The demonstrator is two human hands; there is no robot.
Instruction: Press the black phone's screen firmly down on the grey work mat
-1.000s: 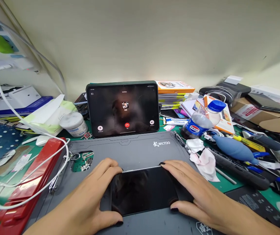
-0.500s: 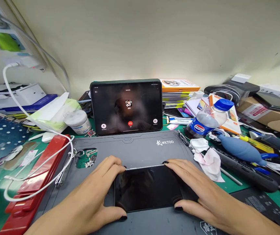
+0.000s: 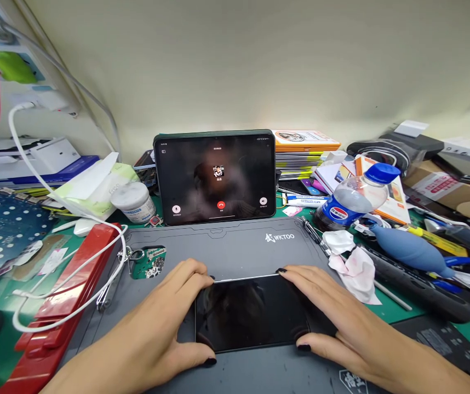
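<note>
A black-screened smartphone (image 3: pixel 251 314) lies sideways, screen up, on or just above the grey work mat (image 3: pixel 235 254). My left hand (image 3: pixel 165 323) grips its left end, fingertips on the far edge and thumb at the near edge. At the opposite end my right hand (image 3: pixel 333 323) holds it the same way, fingers on the far edge and thumb along the near one. Dark reflections show on the glass. Whether the phone touches the mat cannot be made out.
A propped tablet (image 3: pixel 214 186) with a call screen stands behind the mat. On the left are a red tool (image 3: pixel 74 290), a white cable (image 3: pixel 17 317) and a white jar (image 3: pixel 133 203). To the right are a cola bottle (image 3: pixel 354 197), crumpled tissues (image 3: pixel 356 273) and a blue air blower (image 3: pixel 407 249).
The whole view has shifted slightly, so everything sits a little further right. Both hands keep the same hold on the phone.
</note>
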